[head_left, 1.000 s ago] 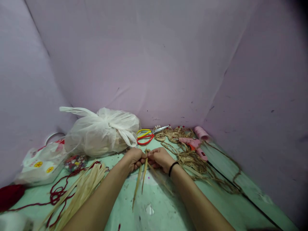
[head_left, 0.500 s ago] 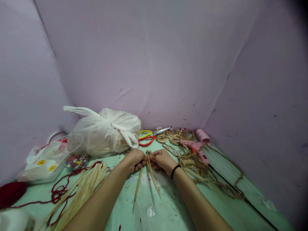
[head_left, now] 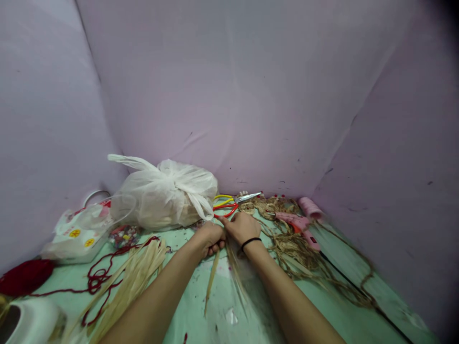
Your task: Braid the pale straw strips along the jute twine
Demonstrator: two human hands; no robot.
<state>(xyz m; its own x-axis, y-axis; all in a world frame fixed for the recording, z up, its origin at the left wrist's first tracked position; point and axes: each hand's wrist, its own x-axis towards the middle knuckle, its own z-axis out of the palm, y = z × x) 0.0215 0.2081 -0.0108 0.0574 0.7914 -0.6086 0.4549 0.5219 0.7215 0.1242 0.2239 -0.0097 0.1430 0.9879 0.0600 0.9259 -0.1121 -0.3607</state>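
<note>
My left hand (head_left: 212,239) is closed, pinching pale raffia; one raffia strip (head_left: 211,279) hangs from it toward the tabletop. Right beside it, my right hand (head_left: 244,227), with a black band at the wrist, is bent over the raffia, its fingertips close to the left hand's. A second strip (head_left: 234,274), smeared by motion, trails below the right hand. The spot where the strips meet is hidden by the fingers. Just beyond my hands lie scissors (head_left: 234,209) with one yellow and one red handle.
A knotted white plastic bag (head_left: 168,191) stands behind on the left. Loose raffia (head_left: 143,267), red yarn (head_left: 27,277) and a bag of beads (head_left: 124,236) lie left. On the right are brown twine (head_left: 296,251), a pink glue gun (head_left: 297,222) with its cord, and a pink spool (head_left: 310,209).
My right hand has turned over and moved up and inward against the left hand. The right strip has swung and blurred. The whole view has shifted slightly, showing more on the left.
</note>
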